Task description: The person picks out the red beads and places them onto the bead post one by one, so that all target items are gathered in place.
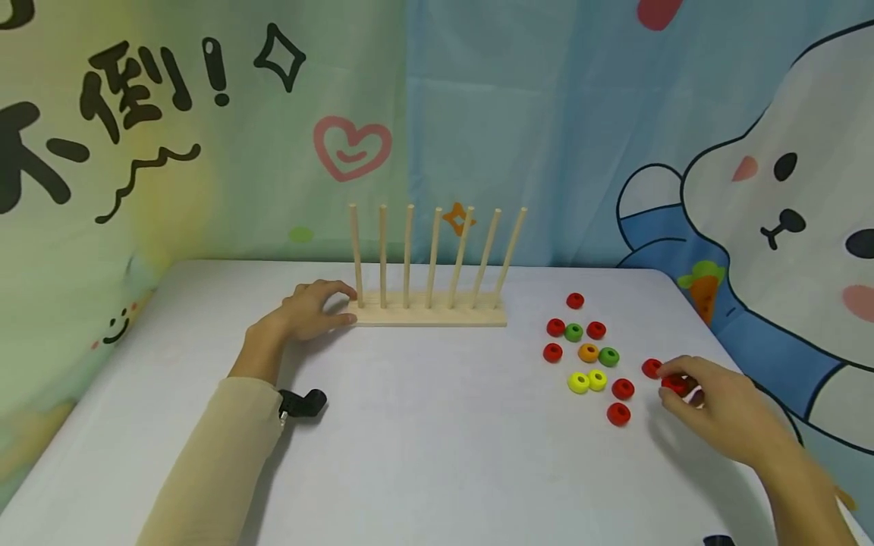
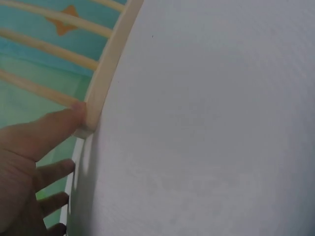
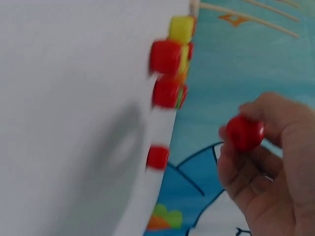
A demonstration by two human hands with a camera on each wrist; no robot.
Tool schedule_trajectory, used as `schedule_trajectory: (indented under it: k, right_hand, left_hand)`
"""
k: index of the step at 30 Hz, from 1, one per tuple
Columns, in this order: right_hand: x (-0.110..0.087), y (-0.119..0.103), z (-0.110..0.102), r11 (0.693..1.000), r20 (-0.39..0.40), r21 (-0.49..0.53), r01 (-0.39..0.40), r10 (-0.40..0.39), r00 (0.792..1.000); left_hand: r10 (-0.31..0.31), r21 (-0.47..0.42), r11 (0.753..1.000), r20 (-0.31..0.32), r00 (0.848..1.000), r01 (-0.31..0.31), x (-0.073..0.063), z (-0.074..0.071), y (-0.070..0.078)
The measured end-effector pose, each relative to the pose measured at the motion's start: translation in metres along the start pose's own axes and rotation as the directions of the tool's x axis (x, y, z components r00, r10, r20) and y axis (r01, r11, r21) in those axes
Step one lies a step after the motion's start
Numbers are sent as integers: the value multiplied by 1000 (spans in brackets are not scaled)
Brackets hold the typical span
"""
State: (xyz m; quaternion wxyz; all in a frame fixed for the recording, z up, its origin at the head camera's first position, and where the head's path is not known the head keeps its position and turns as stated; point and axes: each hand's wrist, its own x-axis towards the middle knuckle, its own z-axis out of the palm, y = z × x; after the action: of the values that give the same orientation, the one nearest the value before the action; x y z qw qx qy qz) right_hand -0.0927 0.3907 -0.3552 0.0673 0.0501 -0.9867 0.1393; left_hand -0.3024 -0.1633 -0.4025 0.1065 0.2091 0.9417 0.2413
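Observation:
A pale wooden rack with several upright pegs (image 1: 430, 315) stands at the table's back. My left hand (image 1: 310, 311) holds the left end of its base, index fingertip at the back corner and thumb at the front. In the left wrist view the thumb (image 2: 47, 130) lies against the base's end, with the other fingers spread below. At the right, my right hand (image 1: 724, 409) pinches a red bead (image 3: 244, 133) between thumb and fingers, raised above the table. A loose red bead (image 1: 652, 368) lies just beyond those fingertips.
Loose beads lie between the rack and my right hand: several red ones (image 1: 618, 414), two green ones (image 1: 609, 356), an orange one (image 1: 589, 353) and two yellow ones (image 1: 578, 382). A printed curtain (image 1: 492, 136) hangs behind the white table (image 1: 437, 440).

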Motion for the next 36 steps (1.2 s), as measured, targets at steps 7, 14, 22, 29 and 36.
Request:
schedule_trajectory:
  k: [7, 14, 22, 29, 36]
  right_hand:
    - [12, -24, 26, 986, -85, 126, 107, -97, 992]
    - [23, -32, 31, 964, -179, 158, 213, -184, 967]
    - [39, -43, 27, 958, -146, 183, 219, -194, 970]
    - [55, -55, 28, 942, -137, 252, 223, -194, 971]
    - [70, -66, 27, 882, -43, 355, 309, -314, 948]
  left_hand:
    - [-8, -23, 1000, 31, 999, 8, -11, 3, -9]
    - [-10, -11, 1000, 44, 999, 10, -8, 10, -4]
    - [-45, 22, 999, 60, 997, 44, -4, 1, -4]
    - [-53, 52, 997, 70, 996, 50, 1, -6, -3]
    - [-57, 53, 997, 78, 995, 53, 8, -4, 2]
